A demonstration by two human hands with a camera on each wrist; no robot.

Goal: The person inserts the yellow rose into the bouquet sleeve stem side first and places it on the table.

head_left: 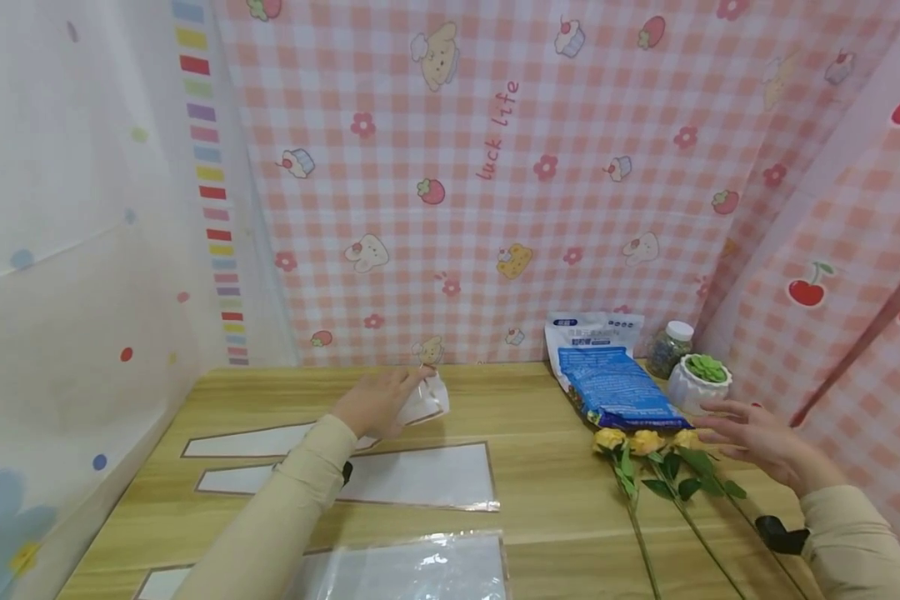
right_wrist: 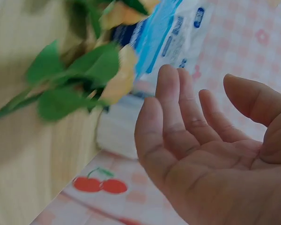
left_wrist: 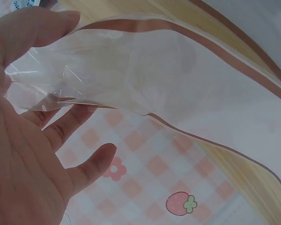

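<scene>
My left hand (head_left: 375, 404) holds the wide end of a white flower sleeve (head_left: 427, 402) with a brown border, bending it up off the table. In the left wrist view, the thumb lies along one edge of the clear sleeve mouth (left_wrist: 61, 77) and fingertips touch the opposite edge. Its narrow end stretches left along the table. My right hand (head_left: 757, 442) is over the heads of several yellow roses (head_left: 645, 442), fingers loosely spread. Nothing is in its palm in the right wrist view. The rose stems (head_left: 693, 529) run toward the front edge.
A second sleeve (head_left: 431, 475) lies flat just in front, and more sleeves (head_left: 412, 575) lie nearest me. At the back right are a blue-and-white bag (head_left: 615, 387), a lidded jar (head_left: 667, 350) and a white pot (head_left: 696, 390) with a succulent. Patterned curtains (head_left: 480, 208) enclose the table.
</scene>
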